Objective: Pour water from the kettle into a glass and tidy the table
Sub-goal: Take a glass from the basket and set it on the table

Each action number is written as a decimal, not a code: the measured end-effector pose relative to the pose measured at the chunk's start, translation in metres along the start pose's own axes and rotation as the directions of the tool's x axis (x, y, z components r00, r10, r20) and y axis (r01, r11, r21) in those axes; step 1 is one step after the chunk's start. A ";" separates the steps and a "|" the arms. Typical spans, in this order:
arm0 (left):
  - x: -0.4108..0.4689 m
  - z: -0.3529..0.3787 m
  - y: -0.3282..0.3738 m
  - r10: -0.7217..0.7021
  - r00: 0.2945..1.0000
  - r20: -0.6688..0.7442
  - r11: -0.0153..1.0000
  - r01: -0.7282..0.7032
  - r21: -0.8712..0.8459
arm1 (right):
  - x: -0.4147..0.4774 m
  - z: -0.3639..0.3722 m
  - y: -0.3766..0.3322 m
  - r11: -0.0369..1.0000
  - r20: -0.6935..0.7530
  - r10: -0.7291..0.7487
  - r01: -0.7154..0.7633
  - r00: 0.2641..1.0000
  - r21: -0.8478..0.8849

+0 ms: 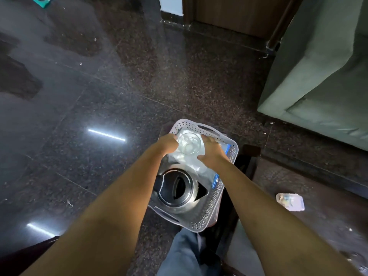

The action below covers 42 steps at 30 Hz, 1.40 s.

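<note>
- Two hands are on the job: my left hand [168, 144] cups the left side of the glass [189, 143], fingers curled against its wall.
- Between the hands sits the glass, upright and mouth up, resting on crinkled clear plastic bags [191, 164] at the far end of the basket [207, 216]. I cannot tell whether it holds any water; it looks empty or nearly so.
- My right hand [212, 151] closes on the glass from the right, thumb at the near wall, fingers along the far rim, so both hands hold it together.
- Nearer to me than the hands, the kettle [178, 191] stands in the same basket, lid shut as far as I can see, spout pointing right, handle to the left.
- I judge the step to be lifting the glass out of the basket before any pouring.
- Next move calls for a level lift clear of the plastic, then a firm spot to set it on; the dark worktop [318, 196], right of my right hand, looks nearest.
</note>
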<state>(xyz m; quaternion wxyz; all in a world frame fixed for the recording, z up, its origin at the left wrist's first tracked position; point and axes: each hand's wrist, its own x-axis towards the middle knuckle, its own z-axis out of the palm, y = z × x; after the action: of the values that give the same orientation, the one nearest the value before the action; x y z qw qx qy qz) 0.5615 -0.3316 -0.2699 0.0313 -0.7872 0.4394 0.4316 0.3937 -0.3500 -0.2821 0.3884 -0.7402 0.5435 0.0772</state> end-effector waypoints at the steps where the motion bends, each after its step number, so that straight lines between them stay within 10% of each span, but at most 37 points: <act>1: 0.006 0.002 -0.001 -0.001 1.000 0.021 1.000 0.001 -0.004 | 0.006 0.004 -0.001 1.000 0.016 0.006 -0.006 1.000 -0.012; 12: 0.021 0.007 -0.006 0.032 0.987 0.160 0.988 -0.007 -0.157 | 0.033 0.034 -0.010 0.996 -0.010 0.084 -0.084 0.996 -0.005; 23: -0.007 -0.008 0.026 0.289 0.954 -0.081 0.954 -0.294 -0.058 | 0.001 0.005 0.002 0.985 -0.259 0.073 -0.028 0.963 0.172; 42: -0.185 0.092 0.168 0.636 0.768 -0.081 0.766 -0.640 -0.056 | -0.234 -0.073 0.130 0.926 -0.657 0.099 0.173 0.748 0.336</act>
<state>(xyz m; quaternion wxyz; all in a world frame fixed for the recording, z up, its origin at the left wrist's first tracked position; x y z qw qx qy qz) 0.3361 -0.2725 -0.1411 -0.1612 -0.6037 0.6637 0.4112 0.1661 -0.2376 -0.1705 0.3060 -0.6413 0.6347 -0.3036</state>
